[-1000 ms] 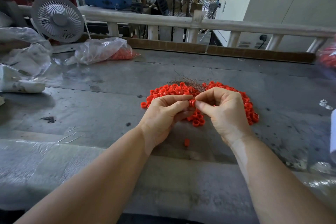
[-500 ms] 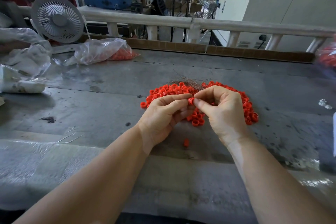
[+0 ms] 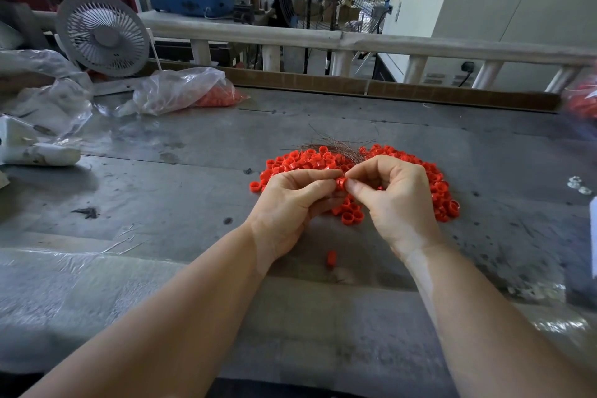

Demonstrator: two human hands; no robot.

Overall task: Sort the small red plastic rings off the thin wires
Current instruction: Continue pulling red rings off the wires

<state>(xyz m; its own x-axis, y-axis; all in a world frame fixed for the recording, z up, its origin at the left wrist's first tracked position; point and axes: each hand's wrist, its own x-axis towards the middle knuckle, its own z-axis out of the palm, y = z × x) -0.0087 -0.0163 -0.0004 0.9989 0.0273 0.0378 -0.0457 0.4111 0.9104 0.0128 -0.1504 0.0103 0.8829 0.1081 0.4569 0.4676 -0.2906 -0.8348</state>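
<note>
A pile of small red plastic rings [image 3: 300, 161] lies on the grey metal table [image 3: 181, 191], with a bundle of thin brown wires [image 3: 339, 144] at its far side. My left hand [image 3: 290, 203] and my right hand [image 3: 397, 200] meet over the pile. Both pinch one red ring [image 3: 340, 183] between thumb and fingertips. Whether a wire still runs through it is hidden by my fingers. A single red ring [image 3: 331, 258] lies apart on the table, near my wrists.
A clear plastic bag of red rings [image 3: 193, 90] lies at the back left beside a small white fan [image 3: 101, 34]. Crumpled plastic [image 3: 42, 107] fills the left edge. Some white small parts [image 3: 578, 186] sit at the right. A railing [image 3: 355, 39] bounds the far side.
Both hands have stayed over the pile, pinching the same ring; the fingers shifted only slightly upward.
</note>
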